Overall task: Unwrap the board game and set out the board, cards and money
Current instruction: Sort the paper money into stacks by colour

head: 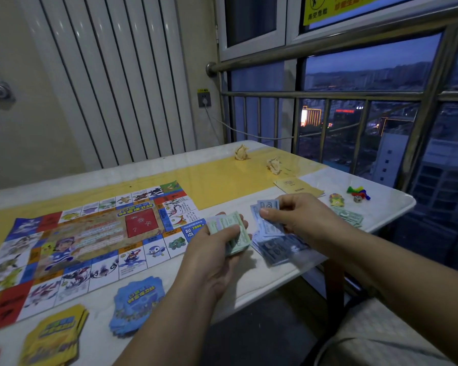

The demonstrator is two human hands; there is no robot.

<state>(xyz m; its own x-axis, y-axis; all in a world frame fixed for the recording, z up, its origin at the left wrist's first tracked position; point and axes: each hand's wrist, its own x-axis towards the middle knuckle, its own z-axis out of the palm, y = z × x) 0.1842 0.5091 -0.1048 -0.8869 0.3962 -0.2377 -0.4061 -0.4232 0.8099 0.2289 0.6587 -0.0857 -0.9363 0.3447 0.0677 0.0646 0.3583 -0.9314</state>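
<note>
left hand [217, 249] grip: green money stack [232, 231] | right hand [299, 215] grip: blue notes [269, 220] (fanned) | board [90, 239] flat on table [222, 178]

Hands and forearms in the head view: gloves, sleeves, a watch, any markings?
Both are bare. The left hand and right hand wear no gloves or rings that show. Both forearms are uncovered up to the frame edge: no sleeves, watch, bracelet or markings visible. The picture is slightly blurred, so fine detail cannot be told.
</note>
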